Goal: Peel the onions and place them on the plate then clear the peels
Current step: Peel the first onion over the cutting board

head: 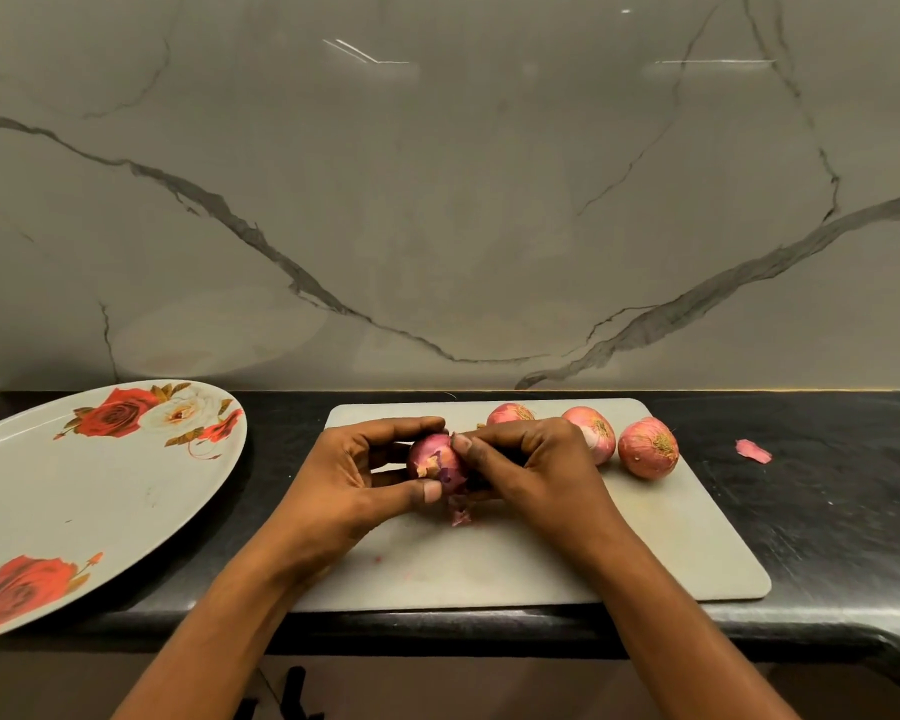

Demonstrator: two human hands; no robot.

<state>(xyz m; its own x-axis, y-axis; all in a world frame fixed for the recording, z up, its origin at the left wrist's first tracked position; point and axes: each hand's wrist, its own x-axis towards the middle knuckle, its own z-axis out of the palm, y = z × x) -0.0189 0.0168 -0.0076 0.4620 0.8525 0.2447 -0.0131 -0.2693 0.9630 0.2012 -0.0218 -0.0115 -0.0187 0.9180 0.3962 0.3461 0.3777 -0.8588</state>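
Worn on head; wide-angle. Looks forward and down across counter (827,511) toward wall (437,200), square to it. Sits close to board (541,553), above counter front. Takes in both forearms from bottom edge, with left hand (354,480), right hand (531,459) and onion (435,462) just below centre. Crops plate (74,485) at left edge. Bows counter front at lower right.

both bare arms reach in from the bottom and meet in the middle. the left hand (357,478) curls round an onion (434,458), thumb below and fingers on top. the right hand (533,459) pinches the onion's skin with bent fingers.
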